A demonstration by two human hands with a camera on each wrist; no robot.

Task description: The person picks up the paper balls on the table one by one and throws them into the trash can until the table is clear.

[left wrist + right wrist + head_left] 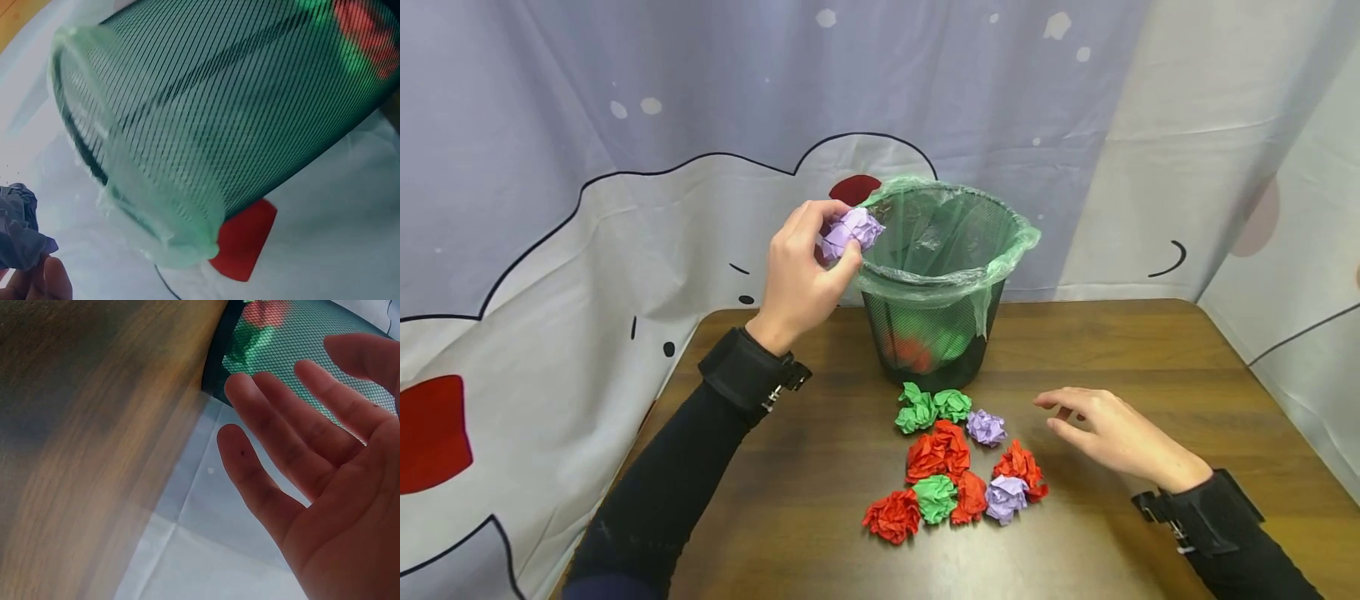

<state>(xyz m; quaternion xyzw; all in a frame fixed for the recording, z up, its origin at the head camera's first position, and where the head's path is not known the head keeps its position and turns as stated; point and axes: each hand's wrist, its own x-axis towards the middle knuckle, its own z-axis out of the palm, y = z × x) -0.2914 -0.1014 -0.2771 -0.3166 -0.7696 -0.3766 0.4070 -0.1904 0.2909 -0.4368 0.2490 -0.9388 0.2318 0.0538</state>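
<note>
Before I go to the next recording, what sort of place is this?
Probably a small staged setup indoors, though the room beyond is hidden: patterned cloth hangs close behind a wooden table, which bears a lined bin and crumpled paper balls.

I can read no text, label, brand, number or sign anywhere in front of me. The cloth (1000, 83) behind my table (775, 517) carries only printed drawing: black curved lines, short dashes, dark ovals, red patches and pale spots, none of them a letter or figure. I make out no lettering on the bin (951, 375), its green liner (940, 287), the crumpled paper balls (892, 517) or my wrist straps (741, 375).
</note>
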